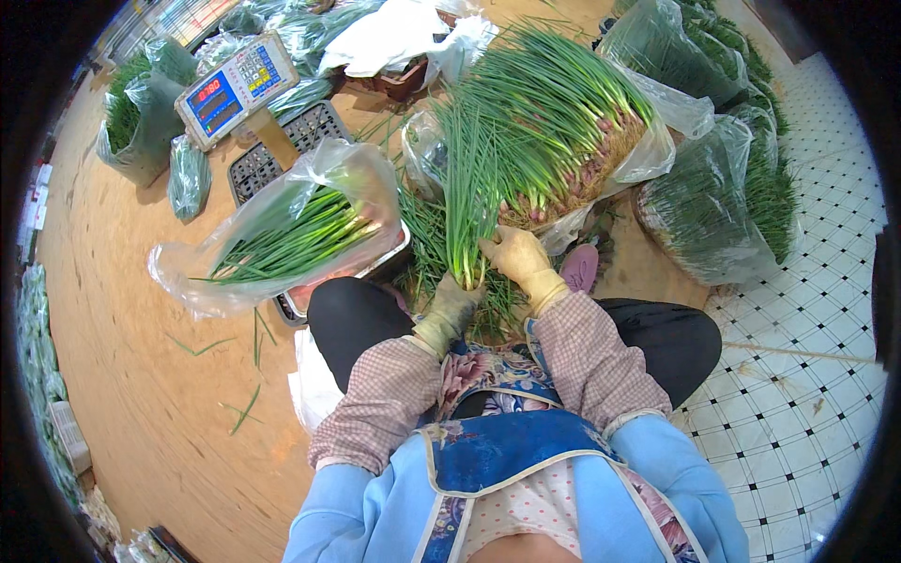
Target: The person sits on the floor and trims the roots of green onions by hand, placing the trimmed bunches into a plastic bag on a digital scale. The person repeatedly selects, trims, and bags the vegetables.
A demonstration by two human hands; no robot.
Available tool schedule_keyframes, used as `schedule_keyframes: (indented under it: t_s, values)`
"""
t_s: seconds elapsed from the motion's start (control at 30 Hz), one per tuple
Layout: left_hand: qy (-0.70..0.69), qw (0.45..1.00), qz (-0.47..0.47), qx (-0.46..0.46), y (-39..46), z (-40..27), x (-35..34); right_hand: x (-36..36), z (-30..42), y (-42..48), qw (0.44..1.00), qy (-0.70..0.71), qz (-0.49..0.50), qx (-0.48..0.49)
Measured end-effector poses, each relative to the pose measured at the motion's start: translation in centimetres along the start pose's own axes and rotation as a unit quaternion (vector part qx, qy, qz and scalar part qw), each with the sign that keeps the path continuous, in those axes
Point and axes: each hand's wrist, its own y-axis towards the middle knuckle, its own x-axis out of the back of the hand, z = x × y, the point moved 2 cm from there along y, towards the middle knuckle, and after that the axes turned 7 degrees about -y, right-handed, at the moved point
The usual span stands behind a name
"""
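My gloved left hand (pixel 454 302) grips a bunch of scallions (pixel 468 218) by the root end, with the long green leaves pointing away from me. Close against the right side of this bunch is my gloved right hand (pixel 519 259), its fingers curled by the stems; whether they pinch anything is unclear. Beyond it lies a large pile of scallions (pixel 563 127) with reddish bulbs and tangled roots, resting on clear plastic (pixel 647 158). Loose green leaves (pixel 429 243) litter the floor beneath and around my hands.
On my left, a clear bag of scallions (pixel 295 232) lies on the weighing pan (pixel 383 253) of a digital scale (pixel 236 88). A black crate (pixel 246 172) stands behind. Bagged greens (pixel 711 197) sit at right, beside white tiles (pixel 788 394). A white bag (pixel 383 39) covers a brown crate (pixel 398 84).
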Motion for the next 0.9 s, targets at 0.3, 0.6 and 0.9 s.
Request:
schedule_keyframes:
  t_s: [0.3, 0.6, 0.9]
  values:
    - [-0.469, 0.859, 0.104, 0.178, -0.9, -1.1, -0.5, -0.2, 0.2, -0.9, 0.995, 0.002, -0.063, 0.082]
    - [-0.547, 0.8, 0.151, 0.197, -0.9, -4.4, -0.1, -1.6, -6.6, -0.2, 0.907, 0.372, 0.113, -0.16]
    - [0.339, 0.938, 0.044, 0.055, 1.7, 0.4, -0.1, -3.7, 1.0, -4.0, 0.958, 0.259, 0.096, 0.081]
